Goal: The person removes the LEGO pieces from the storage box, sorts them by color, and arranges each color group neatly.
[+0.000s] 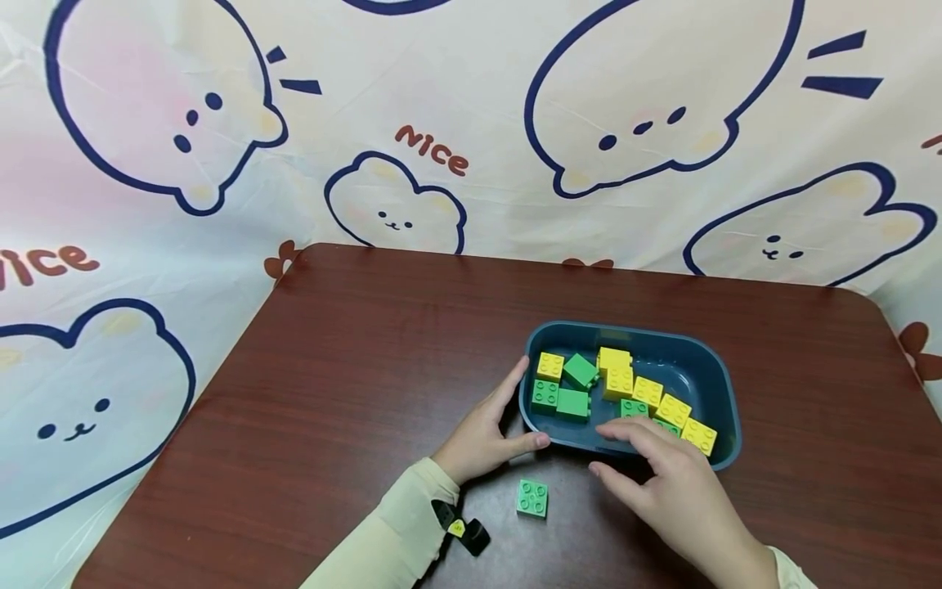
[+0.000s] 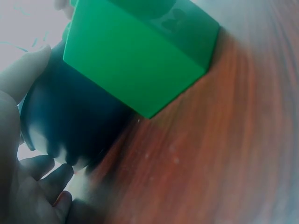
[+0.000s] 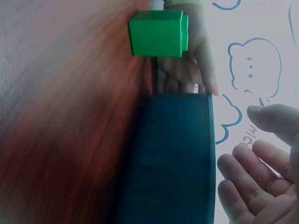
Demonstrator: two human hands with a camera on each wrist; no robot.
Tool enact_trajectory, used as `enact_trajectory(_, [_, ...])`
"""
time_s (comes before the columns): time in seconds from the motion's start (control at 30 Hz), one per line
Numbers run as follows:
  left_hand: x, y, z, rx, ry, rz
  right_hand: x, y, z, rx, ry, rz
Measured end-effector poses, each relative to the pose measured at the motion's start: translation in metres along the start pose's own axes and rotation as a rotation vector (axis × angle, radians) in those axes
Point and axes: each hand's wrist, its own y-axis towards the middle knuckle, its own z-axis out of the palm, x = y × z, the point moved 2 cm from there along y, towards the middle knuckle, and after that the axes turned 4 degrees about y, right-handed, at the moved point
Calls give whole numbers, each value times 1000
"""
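A dark blue tray (image 1: 688,372) holds several yellow bricks (image 1: 619,382) and green bricks (image 1: 572,403). My left hand (image 1: 478,433) grips its left end, with the thumb at the near rim and the fingers along the side. Over the tray's near right edge is my right hand (image 1: 673,487), fingers and thumb apart with nothing between them. It overlaps some bricks in the head view. A single green brick (image 1: 532,499) lies on the table in front of the tray, studs up. That same green brick (image 2: 140,56) looms large in the left wrist view.
The brown wooden table (image 1: 353,352) reaches back to a white cloth (image 1: 486,98) printed with cartoon bears. A black strap (image 1: 464,528) with a yellow mark sits around my left wrist.
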Motion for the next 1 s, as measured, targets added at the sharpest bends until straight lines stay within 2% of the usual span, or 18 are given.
enact_trajectory(0.4, [-1,0,-1,9,18,-5,-17,7,-7,-30,-87,30])
enact_trajectory(0.57, [0,-1,-1,10,17,-11,-23,9,-8,-25,-94,46])
enact_trajectory(0.8, [1,-1,0,8,13,-9,-31,11,-8,-42,-109,29])
enact_trajectory(1.0, [1,0,1,3,15,-5,-37,13,-9,-25,-117,66])
